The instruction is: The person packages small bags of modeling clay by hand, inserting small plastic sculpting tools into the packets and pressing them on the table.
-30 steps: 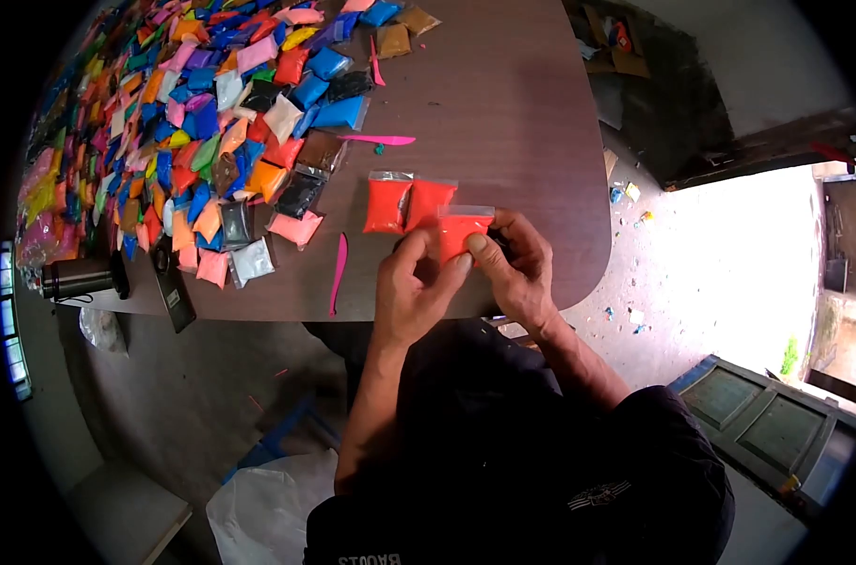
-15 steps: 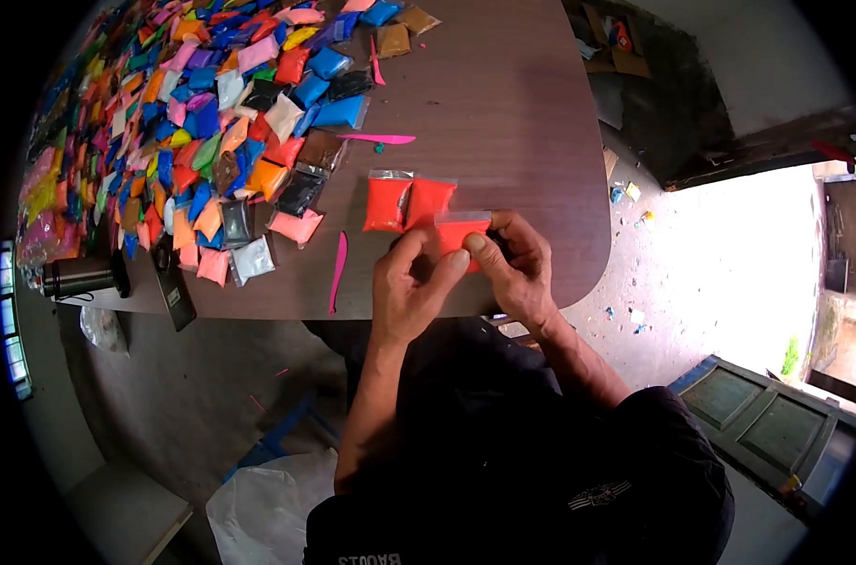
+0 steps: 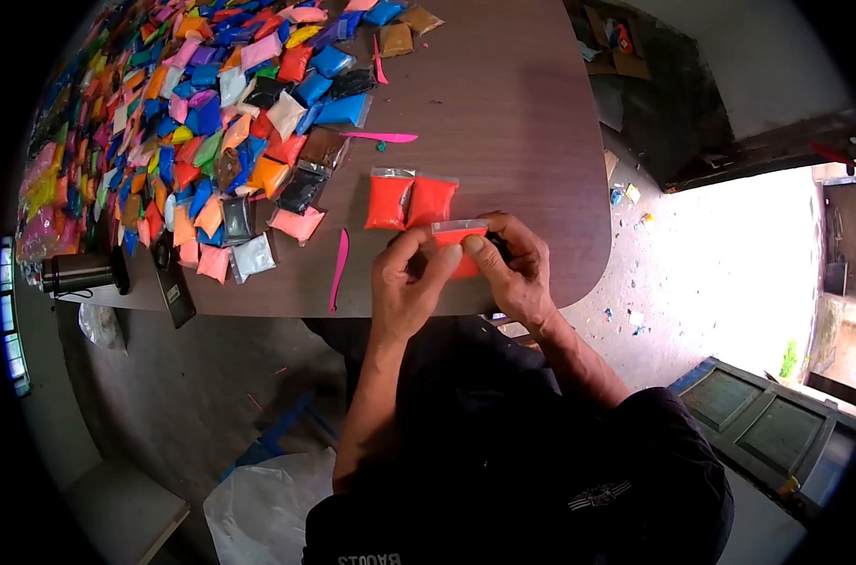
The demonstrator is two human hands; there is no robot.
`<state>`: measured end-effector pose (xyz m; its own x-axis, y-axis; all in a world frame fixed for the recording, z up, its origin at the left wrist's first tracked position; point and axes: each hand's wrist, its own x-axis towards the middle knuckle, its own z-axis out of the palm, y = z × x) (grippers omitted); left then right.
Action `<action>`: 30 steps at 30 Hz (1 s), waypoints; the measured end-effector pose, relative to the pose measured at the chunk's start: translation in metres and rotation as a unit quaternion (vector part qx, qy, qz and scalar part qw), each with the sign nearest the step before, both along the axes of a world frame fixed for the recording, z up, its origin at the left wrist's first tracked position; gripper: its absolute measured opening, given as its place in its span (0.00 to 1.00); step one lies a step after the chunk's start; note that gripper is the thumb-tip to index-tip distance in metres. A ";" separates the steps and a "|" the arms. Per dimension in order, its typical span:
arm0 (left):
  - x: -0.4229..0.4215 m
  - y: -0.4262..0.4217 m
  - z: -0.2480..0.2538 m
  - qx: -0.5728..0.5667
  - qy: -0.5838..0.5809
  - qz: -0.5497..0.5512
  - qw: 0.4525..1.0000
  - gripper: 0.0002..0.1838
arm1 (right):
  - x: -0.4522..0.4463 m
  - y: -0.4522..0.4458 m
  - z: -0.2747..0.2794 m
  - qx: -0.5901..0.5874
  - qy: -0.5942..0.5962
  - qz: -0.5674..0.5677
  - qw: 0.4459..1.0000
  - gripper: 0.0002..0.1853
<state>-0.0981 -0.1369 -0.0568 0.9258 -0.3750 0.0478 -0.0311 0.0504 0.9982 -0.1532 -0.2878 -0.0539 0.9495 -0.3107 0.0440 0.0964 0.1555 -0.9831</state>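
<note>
Between my two hands is a small red packet (image 3: 458, 232) with a clear top edge, held over the table's front part. My left hand (image 3: 411, 282) grips its left side, the thumb pressed on the front. On the right side, my right hand (image 3: 513, 268) pinches it with the thumb near the top edge. Part of the packet is hidden behind the thumbs. Just beyond my hands lie two more red packets, one on the left (image 3: 387, 201) and one on the right (image 3: 432, 201), side by side and touching.
A large pile of coloured packets (image 3: 230, 137) covers the left of the brown table (image 3: 513, 113). Pink plastic knives (image 3: 339, 270) lie near it. A metal flask (image 3: 80, 273) and a dark flat object (image 3: 174, 287) are at the front left edge.
The held packet has tilted, its clear top edge now lower and closer to me, and less of its front shows. Both hands keep their grip and have barely moved.
</note>
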 end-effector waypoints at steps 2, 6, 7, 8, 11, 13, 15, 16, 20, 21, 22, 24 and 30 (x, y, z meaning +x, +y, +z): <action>0.000 0.000 0.000 -0.032 0.025 0.013 0.999 0.10 | 0.000 -0.001 -0.002 -0.013 0.008 0.008 1.000 0.08; 0.000 0.000 -0.002 -0.035 0.003 0.019 0.999 0.09 | -0.002 -0.002 0.002 -0.030 0.039 0.022 0.999 0.07; -0.002 0.000 -0.001 -0.029 0.002 0.023 0.999 0.09 | -0.002 -0.002 0.001 -0.036 0.038 0.016 0.999 0.06; -0.002 -0.001 0.001 -0.025 0.001 0.027 0.999 0.09 | -0.002 -0.002 0.000 -0.041 0.037 0.011 0.998 0.06; -0.002 0.000 0.000 -0.016 0.003 0.018 1.000 0.07 | -0.001 -0.001 -0.003 -0.027 0.017 0.002 0.999 0.05; -0.001 -0.001 0.002 -0.010 -0.010 0.019 1.000 0.06 | 0.000 -0.001 -0.004 -0.033 0.005 0.004 0.999 0.05; -0.001 -0.001 0.000 -0.005 -0.022 0.019 1.000 0.05 | 0.000 -0.001 -0.004 -0.039 -0.008 0.006 0.999 0.05; 0.000 0.000 -0.005 -0.003 -0.026 0.018 0.999 0.04 | 0.000 0.001 -0.004 -0.040 -0.001 0.005 0.999 0.05; -0.003 0.000 -0.002 -0.014 -0.023 0.034 0.999 0.04 | -0.001 0.001 -0.001 -0.060 0.018 0.019 0.998 0.05; -0.002 0.000 -0.003 -0.014 -0.023 0.035 0.999 0.04 | -0.002 0.000 -0.001 -0.060 0.018 0.019 0.998 0.05; -0.002 0.000 -0.004 -0.009 -0.035 0.040 0.999 0.05 | -0.002 -0.001 -0.001 -0.066 0.025 0.024 0.997 0.05; -0.002 0.000 -0.002 -0.003 -0.048 0.045 0.998 0.05 | -0.002 -0.001 -0.002 -0.072 0.032 0.029 0.996 0.05; -0.001 0.003 0.001 0.005 -0.003 0.017 1.000 0.05 | -0.001 0.000 -0.005 -0.041 0.006 0.019 0.999 0.05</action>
